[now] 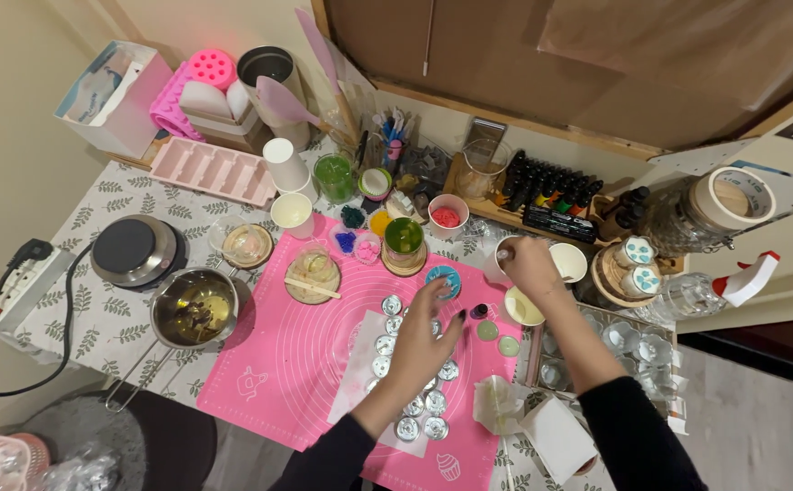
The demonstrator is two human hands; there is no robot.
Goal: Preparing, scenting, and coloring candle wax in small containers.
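I take the pink silicone mat (296, 364) as my landmark on the surface (96, 318), which has a cloth with a leaf pattern. Far to the left of the mat I see a white power strip (15, 291), then a small round hot plate (135, 250), and just at the left edge of the mat a steel saucepan (195, 309) with dark liquid inside. Behind the mat's left corner stands a pink tray mould (215, 170) and a white paper cup (285, 164). On the upper part of the mat there is a glass bowl (313, 273) with a wooden stick across it, and a glass of green liquid (404, 238) on a wooden coaster.

In the middle of the mat lie many small metal tealight cups (387, 345) in rows on a white sheet. My left hand (424, 350) hovers over these cups, the grip spread with fingers loose, and it pinches nothing that I can see; if it touches the cups, I cannot tell.

At the mat's upper right corner, my right hand (528, 266) is curled with the grip pressed around a small white cup (503, 259). Just right of it stands another white cup (568, 262). Further right of the mat I see a wooden rack of dark bottles (547, 193), a roll of tape (733, 198), and a spray bottle (747, 277).
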